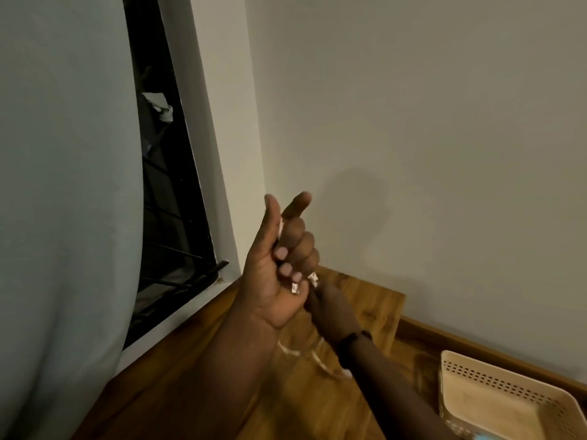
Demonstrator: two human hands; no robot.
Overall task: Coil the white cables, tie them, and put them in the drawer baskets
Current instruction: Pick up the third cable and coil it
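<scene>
My left hand (279,265) is raised in front of the wall, palm toward me, three fingers curled over a white cable; the thumb and forefinger stick up. A metal plug of the white cable (295,288) pokes out below the curled fingers. My right hand (330,304) sits just behind and below the left one, mostly hidden by it, pinching the cable near a second plug end. Blurred white cable loops (317,360) hang under both hands above the wooden top. A beige perforated basket (495,373) stands at the lower right, apart from both hands.
A wooden table top (365,300) runs under the hands, ending at the wall. A pale curtain (63,185) fills the left, with a dark window and its bars (171,192) beside it. A wooden skirting board (476,344) lines the wall behind the basket.
</scene>
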